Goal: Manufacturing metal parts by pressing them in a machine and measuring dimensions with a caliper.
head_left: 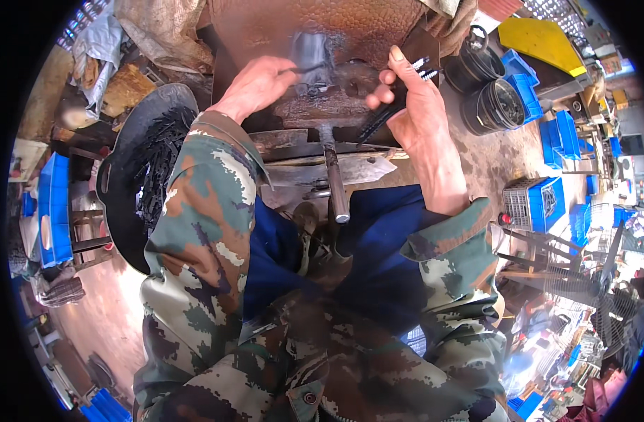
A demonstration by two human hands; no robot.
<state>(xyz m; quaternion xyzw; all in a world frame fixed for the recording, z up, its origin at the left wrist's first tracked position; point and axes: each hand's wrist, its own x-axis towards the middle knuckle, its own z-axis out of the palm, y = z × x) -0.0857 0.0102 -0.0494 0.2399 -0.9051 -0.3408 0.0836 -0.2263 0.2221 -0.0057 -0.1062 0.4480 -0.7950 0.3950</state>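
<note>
Left hand (262, 88) pinches one thin dark strip (308, 69) at the rear edge of the crusted ledge (301, 111), by the grey metal upright (310, 53); right hand (417, 98) is closed round a bundle of dark rods (380, 124) off the ledge's right end. Best done, I'd judge: steady pinch, fingertips clear of the upright, bundle well apart. Counts: one strip left; several rods right, overlapping, can't total; one round bar (336, 183) at the front edge; one black pan (121, 190), pieces (156, 160) too many to count; two black buckets (481, 114)
</note>
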